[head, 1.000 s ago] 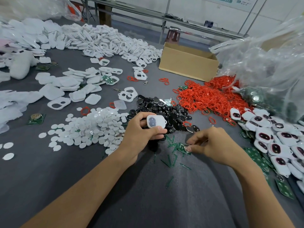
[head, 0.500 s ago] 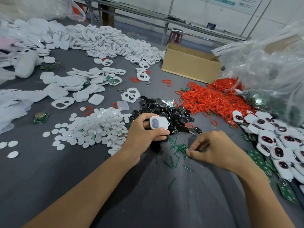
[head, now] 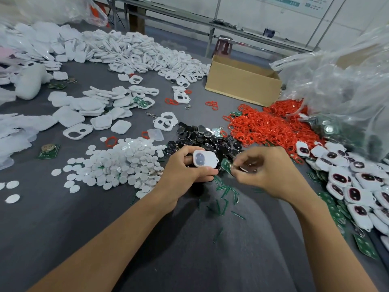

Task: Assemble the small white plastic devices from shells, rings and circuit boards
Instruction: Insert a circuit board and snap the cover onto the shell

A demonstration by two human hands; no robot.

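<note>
Two hands meet above the gray bench (head: 63, 218): the left hand (head: 185, 167) has its grip curled round a white shell (head: 205, 158), while the right hand (head: 271, 171), blurred, pinches a green circuit board (head: 226, 165) just beside it.

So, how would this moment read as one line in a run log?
left hand: grips white shell | right hand: pinches green circuit board beside shell | board: not yet in

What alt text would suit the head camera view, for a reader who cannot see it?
A person's left hand holds a white shell while the right hand pinches a green circuit board beside it, over a grey table heaped with white discs, red rings, black parts and finished devices.
</note>
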